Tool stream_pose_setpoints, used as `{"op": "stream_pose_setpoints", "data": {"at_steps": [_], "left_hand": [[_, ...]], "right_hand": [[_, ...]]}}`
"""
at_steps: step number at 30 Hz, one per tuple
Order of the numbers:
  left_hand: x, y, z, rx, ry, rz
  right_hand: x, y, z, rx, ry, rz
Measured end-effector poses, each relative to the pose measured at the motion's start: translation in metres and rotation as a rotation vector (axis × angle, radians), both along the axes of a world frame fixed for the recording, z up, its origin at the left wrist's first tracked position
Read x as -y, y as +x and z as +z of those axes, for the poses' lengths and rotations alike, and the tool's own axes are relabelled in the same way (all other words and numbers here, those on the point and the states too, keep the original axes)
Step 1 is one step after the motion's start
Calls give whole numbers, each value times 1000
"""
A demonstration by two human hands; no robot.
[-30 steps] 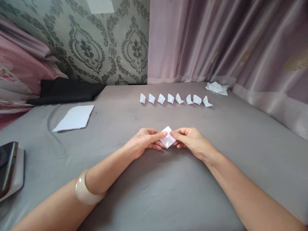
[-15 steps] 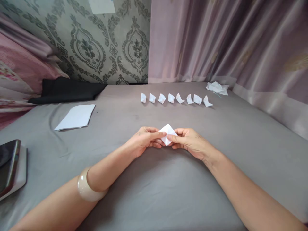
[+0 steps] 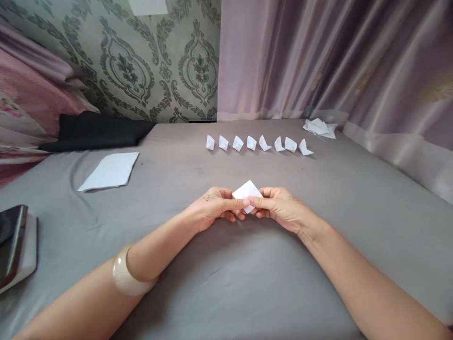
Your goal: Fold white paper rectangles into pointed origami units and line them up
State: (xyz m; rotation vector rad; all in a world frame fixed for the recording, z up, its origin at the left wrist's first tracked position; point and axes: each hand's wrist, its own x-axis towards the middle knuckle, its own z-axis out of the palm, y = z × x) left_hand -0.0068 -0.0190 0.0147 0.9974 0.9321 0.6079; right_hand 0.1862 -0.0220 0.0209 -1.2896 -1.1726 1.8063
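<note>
A small folded square of white paper [image 3: 249, 189] is held between both hands, one corner pointing away from me. My left hand [image 3: 221, 204] pinches its left side, thumb on top and fingers underneath. On the other side, my right hand [image 3: 274, 204] grips it the same way. The two thumb tips meet over the lower half of the paper and cover part of it. Beyond the hands stands a row of several small folded white paper pieces [image 3: 251, 143].
Left of my hands lies a stack of white paper [image 3: 109, 171], with a black cloth [image 3: 102, 132] behind it. A phone [image 3: 12, 243] rests on a white object at the left edge. Loose paper pieces [image 3: 320, 127] are piled at the far right, near the curtain [image 3: 262, 61].
My left thumb has slid down and right, so both thumb tips now sit together low on the paper. More of its upper part shows. The view has shifted slightly.
</note>
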Motion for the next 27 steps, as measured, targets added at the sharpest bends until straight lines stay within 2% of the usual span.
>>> {"op": "stream_pose_setpoints", "data": {"at_steps": [6,10,16,22,27], "left_hand": [[-1,1,-6,41,5,84],[-1,2,-5,16,31,166],[2,5,3,-34,22,183],[4,4,0,2,163,233],[4,6,-2,56,108,244]], "right_hand": [[3,-6,3,-88,-84,-15],[7,-9,4,-51,-95,9],[7,-8,1,-61,-136,32],[10,-11,5,-80,-193,40],[12,-15,9,-50,-179,15]]}}
